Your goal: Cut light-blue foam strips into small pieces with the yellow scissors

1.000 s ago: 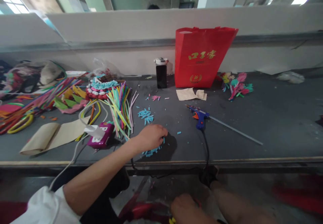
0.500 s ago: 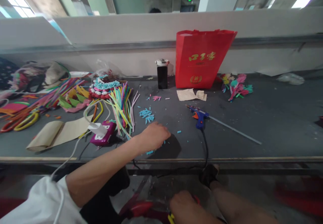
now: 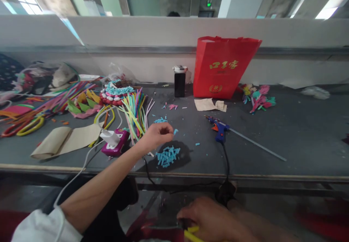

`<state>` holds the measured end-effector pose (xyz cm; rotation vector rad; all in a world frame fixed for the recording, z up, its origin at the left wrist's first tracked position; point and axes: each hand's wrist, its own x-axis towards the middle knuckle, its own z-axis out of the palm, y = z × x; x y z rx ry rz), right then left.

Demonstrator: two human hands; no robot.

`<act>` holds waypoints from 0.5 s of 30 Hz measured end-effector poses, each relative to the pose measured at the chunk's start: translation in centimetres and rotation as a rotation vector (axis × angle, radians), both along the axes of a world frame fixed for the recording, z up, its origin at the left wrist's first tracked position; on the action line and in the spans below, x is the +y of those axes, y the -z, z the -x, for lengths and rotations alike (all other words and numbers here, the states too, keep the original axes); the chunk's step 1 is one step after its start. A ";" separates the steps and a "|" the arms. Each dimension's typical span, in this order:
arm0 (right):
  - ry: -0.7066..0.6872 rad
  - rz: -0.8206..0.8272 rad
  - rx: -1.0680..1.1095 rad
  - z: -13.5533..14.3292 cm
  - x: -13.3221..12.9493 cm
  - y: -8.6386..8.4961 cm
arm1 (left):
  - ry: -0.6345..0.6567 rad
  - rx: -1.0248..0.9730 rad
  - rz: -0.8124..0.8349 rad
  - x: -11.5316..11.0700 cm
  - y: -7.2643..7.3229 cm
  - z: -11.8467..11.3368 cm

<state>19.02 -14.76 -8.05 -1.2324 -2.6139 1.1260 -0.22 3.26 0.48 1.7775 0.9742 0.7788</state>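
Note:
My left hand (image 3: 159,134) is above the table, thumb and forefinger pinched on a short blue pipe-cleaner piece (image 3: 176,131). Below it lies a pile of cut blue pieces (image 3: 167,156); a smaller blue group (image 3: 160,119) sits just behind the hand, partly covered. A lone blue piece (image 3: 197,144) rests farther right. Beneath the table edge, low in the view, my right hand (image 3: 203,216) is closed around a tool with yellow handles (image 3: 193,234). Its working end is hidden and blurred, so its kind is unclear.
A blue glue gun (image 3: 221,131) with a long glue stick lies right of centre. Left are a bundle of pipe cleaners (image 3: 133,114), a purple power socket (image 3: 117,145) and a paper roll (image 3: 50,142). A bottle (image 3: 180,83) and red bag (image 3: 225,69) stand behind.
My left hand has risen away from the near blue pile, uncovering it, and now shows a blue piece between its fingertips. My right hand has shifted slightly with the yellow-handled tool.

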 end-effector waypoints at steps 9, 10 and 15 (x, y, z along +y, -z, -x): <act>0.595 -0.415 0.450 -0.5 2.1 -3.5 | -0.056 -0.620 0.442 -1.2 2.5 0.4; 0.699 -0.486 0.447 -0.2 2.1 -3.4 | -0.047 -0.658 0.472 -1.6 2.4 0.2; 0.821 -0.646 0.337 0.9 2.4 -3.1 | 0.003 -0.783 0.572 -3.7 1.4 -0.5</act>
